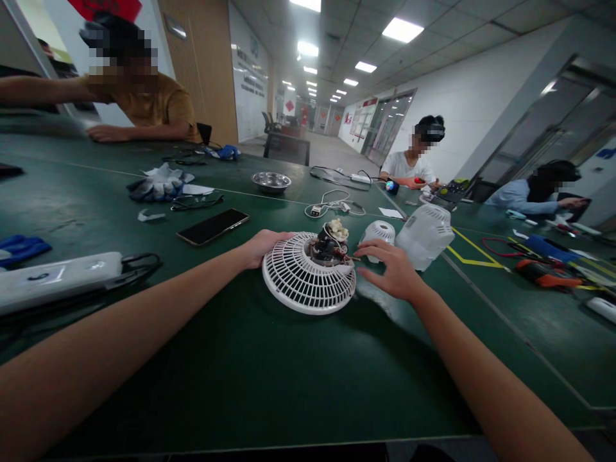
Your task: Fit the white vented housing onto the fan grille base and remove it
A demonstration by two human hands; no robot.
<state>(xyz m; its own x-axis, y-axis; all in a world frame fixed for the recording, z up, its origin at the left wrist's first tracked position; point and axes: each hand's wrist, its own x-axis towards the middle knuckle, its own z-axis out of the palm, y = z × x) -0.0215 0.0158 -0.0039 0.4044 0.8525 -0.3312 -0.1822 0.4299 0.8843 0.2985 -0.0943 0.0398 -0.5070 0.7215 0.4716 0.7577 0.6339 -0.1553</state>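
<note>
A white round fan grille (308, 295) rests tilted on the green table in front of me, with the exposed fan motor (323, 247) and its thin wires on top. My left hand (264, 248) grips the grille's left rim; its fingertips are partly hidden. To the right of the motor, my right hand (392, 269) hovers with thumb and fingers apart, its index fingertip close to the wires. Whether that fingertip touches them I cannot tell. Behind this hand are a small white vented cover (379, 232) and a larger white plastic housing (424, 236).
A phone (214, 226), a metal bowl (271, 182), a white cable (337, 204) and gloves (158, 183) lie beyond the grille. At left is a power strip (62, 279); at right, an orange-black multimeter (548, 274). Several people sit around the table (289, 385).
</note>
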